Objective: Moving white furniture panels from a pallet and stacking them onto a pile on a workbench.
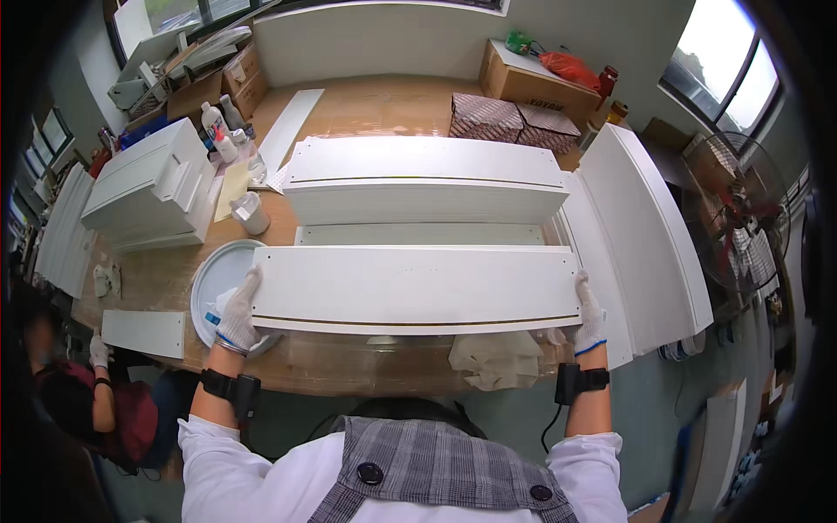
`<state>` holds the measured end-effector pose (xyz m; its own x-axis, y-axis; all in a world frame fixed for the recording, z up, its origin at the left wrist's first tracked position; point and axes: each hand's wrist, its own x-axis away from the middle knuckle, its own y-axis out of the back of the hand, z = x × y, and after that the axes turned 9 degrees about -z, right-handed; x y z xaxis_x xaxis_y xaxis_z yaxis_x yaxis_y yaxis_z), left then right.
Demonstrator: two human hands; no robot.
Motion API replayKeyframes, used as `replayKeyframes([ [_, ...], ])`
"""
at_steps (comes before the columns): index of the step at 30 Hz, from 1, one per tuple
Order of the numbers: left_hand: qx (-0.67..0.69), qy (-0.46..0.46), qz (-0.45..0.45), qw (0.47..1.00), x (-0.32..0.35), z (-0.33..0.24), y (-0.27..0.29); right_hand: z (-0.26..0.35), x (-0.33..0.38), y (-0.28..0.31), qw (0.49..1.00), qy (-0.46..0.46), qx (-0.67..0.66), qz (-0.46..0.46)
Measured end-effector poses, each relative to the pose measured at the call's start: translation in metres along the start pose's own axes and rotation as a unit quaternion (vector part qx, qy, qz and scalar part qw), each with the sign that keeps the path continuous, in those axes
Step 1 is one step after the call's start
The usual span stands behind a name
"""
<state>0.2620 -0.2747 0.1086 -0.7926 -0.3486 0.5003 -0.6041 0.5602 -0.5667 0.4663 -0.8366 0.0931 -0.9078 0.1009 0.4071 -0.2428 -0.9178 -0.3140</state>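
A long white board (pixel 417 288) with small drilled holes lies flat across the near part of the wooden table (pixel 375 105), held level just above it. My left hand (pixel 238 314), in a white glove, grips its left end. My right hand (pixel 590 307), also gloved, grips its right end. Behind the board lies a stack of similar white boards (pixel 424 181). A crumpled beige cloth (pixel 493 357) sits under the board's near edge.
A round white plate (pixel 212 277) and a white cup (pixel 251 212) are at the left. White panels (pixel 649 235) lean at the right, a white box stack (pixel 153 185) at the left. Cardboard boxes (pixel 523 83) stand behind. Another person (pixel 96 392) sits lower left. A fan (pixel 741 222) stands right.
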Motion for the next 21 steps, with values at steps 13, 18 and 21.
replayKeyframes([
  [13,0.118,-0.071,-0.183,0.973,-0.077,0.017,-0.009,-0.001,-0.062,-0.04,0.992,-0.114,0.051,0.016],
  [18,0.199,-0.109,-0.272,0.935,-0.046,0.044,-0.024,-0.007,-0.033,-0.048,0.981,-0.146,0.124,0.033],
  [21,0.183,-0.139,-0.204,0.952,-0.031,0.06,-0.03,-0.006,-0.016,-0.045,0.975,-0.157,0.152,0.047],
])
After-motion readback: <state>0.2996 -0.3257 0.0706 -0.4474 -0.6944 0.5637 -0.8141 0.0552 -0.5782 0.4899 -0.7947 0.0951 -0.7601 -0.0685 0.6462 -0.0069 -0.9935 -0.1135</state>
